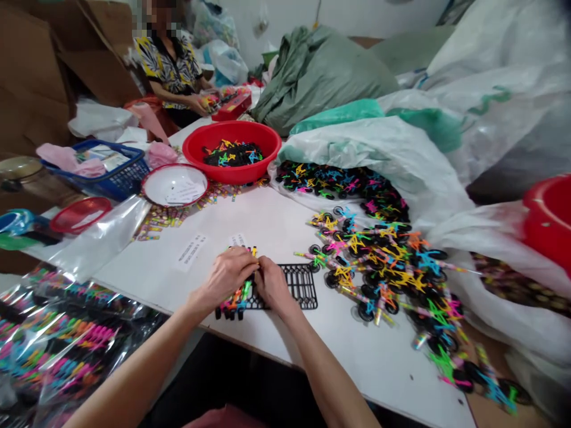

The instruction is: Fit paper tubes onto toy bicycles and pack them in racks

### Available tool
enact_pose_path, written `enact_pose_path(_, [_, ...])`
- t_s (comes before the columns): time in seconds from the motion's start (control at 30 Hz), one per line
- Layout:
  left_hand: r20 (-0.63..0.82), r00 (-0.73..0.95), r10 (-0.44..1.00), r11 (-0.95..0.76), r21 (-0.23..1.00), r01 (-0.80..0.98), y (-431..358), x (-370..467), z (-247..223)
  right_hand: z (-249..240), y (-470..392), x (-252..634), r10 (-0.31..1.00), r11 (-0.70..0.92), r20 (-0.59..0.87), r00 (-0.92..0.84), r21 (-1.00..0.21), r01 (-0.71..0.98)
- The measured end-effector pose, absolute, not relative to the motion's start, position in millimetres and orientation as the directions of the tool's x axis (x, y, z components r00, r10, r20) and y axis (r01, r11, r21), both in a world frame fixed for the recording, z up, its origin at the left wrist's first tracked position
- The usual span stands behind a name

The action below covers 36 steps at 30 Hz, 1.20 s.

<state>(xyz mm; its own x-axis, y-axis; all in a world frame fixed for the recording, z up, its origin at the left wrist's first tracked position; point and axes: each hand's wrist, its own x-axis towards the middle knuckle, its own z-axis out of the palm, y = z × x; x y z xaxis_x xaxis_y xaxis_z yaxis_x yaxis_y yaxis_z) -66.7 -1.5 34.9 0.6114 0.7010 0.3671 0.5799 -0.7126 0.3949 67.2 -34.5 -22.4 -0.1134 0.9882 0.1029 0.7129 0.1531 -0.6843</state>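
Note:
My left hand (228, 272) and my right hand (272, 286) meet fingertip to fingertip over a black plastic grid rack (304, 286) near the table's front edge. Both are closed around a toy bicycle, mostly hidden by the fingers; a yellow bit and a black wheel show just beyond them. Under my left hand, several small toy bicycles (232, 304) in orange, green and pink stand side by side at the rack's left end. The rack's right part shows bare bars. To the right lies a loose heap of colourful toy bicycles (379, 267) with patterned sticks attached.
A white plastic sack (428, 172) spills more bicycles behind the heap. Farther back stand a red basin (232, 172), a white bowl (176, 184) and a blue basket (120, 178). Bagged toys (57, 351) lie lower left. Another person (172, 71) handles items across the table.

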Motion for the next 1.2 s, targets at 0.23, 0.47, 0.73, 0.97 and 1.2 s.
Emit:
enact_pose_path(0.23, [0.38, 0.728, 0.57, -0.806, 0.429, 0.407, -17, -84, 28, 6, -35, 171, 0.997, -0.015, 0.058, 0.05, -0.488, 0.873])
enact_pose_path(0.47, [0.364, 0.785, 0.501, -0.844, 0.408, 0.349, -24, -87, 34, 7, 5, 137, 0.982, 0.186, -0.01, -0.187, -0.011, 0.982])
enact_pose_path(0.73, [0.329, 0.784, 0.526, -0.831, 0.393, 0.393, -30, -87, 37, -2, -8, 122, 0.994, 0.109, 0.013, -0.108, -0.208, 0.972])
enact_pose_path(0.97, [0.327, 0.78, 0.534, -0.83, 0.38, 0.409, -17, -84, 36, 0, 12, 109, 0.979, -0.187, -0.128, 0.158, -0.267, 0.946])
enact_pose_path(1.2, [0.343, 0.734, 0.586, -0.809, 0.291, 0.51, 19, -72, 33, 1, -53, 99, 0.988, -0.058, 0.021, 0.156, -0.873, 0.483])
